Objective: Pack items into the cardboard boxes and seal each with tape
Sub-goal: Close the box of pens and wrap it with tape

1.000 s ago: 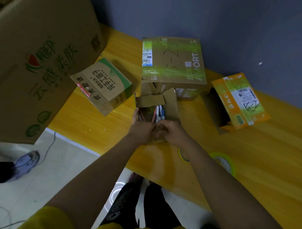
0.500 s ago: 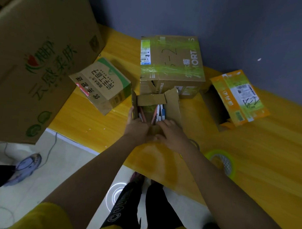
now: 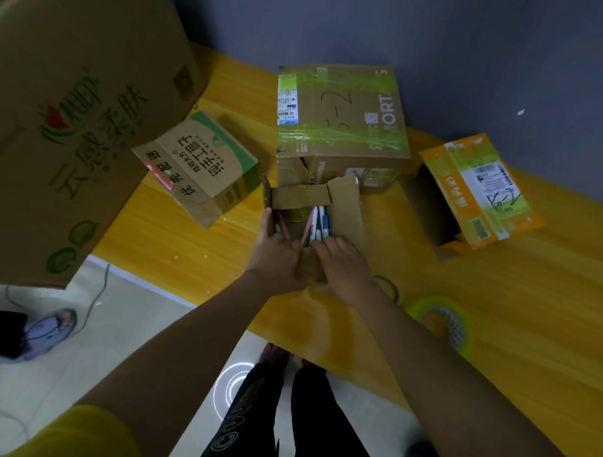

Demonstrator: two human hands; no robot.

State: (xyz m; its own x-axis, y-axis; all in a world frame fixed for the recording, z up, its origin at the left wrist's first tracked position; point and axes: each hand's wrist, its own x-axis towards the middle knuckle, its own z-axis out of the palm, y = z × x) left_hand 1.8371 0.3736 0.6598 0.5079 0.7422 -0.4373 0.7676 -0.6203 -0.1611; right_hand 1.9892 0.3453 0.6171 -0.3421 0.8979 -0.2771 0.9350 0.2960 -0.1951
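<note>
Between both hands point(image 3: 309, 262), small open box point(image 3: 314, 208) shows upright pens point(image 3: 319, 222).

I'm seeing a small open brown cardboard box point(image 3: 345, 209) sitting on the yellow wooden table point(image 3: 495, 303), its flaps standing up, white and blue pens point(image 3: 319, 222) lying inside. A roll of green tape point(image 3: 442, 318) is lying flat near it, to the right.

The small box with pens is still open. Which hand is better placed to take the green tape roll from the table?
The right hand, probably. The tape roll lies on the table beside the right forearm, while the left hand is at the far side of the small box and would need to cross over.
</note>
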